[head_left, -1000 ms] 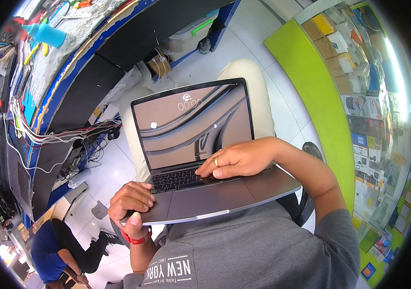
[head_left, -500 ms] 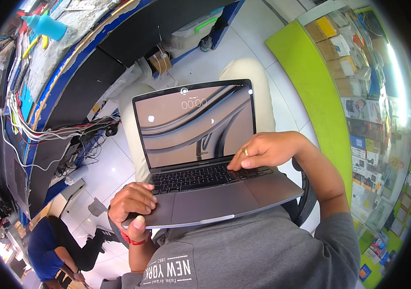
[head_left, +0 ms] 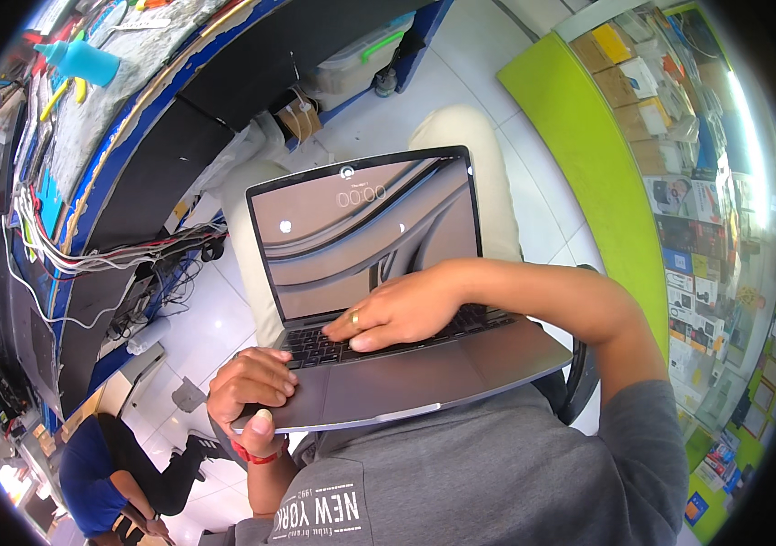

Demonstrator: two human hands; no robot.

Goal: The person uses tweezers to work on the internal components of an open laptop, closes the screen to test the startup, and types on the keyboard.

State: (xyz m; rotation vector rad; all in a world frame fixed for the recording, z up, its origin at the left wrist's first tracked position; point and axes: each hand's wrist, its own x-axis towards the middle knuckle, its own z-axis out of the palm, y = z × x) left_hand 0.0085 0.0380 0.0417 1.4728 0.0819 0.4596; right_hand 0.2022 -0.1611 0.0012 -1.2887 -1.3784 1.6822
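Observation:
An open grey laptop (head_left: 506, 355) rests on my lap, its lit screen (head_left: 333, 255) showing a clock over a swirled wallpaper. My left hand (head_left: 251, 387) grips the front left corner of the laptop, thumb below and fingers bent over the palm rest, with a red band on the wrist. My right hand (head_left: 397, 314) lies across the keyboard (head_left: 306, 350), fingertips on the middle-left keys and a gold ring on one finger, hiding much of the keys.
On the left stands a workbench (head_left: 115, 91) with tools, a blue bottle (head_left: 88, 64) and loose cables (head_left: 70, 259). A co-worker (head_left: 106, 473) crouches at lower left. A green-edged glass display cabinet (head_left: 579, 109) with boxes runs along the right. A plastic bin (head_left: 347, 68) sits ahead.
My right hand first shifted to the keyboard's right side, then moved left to its middle-left keys. My left hand keeps its grip on the laptop.

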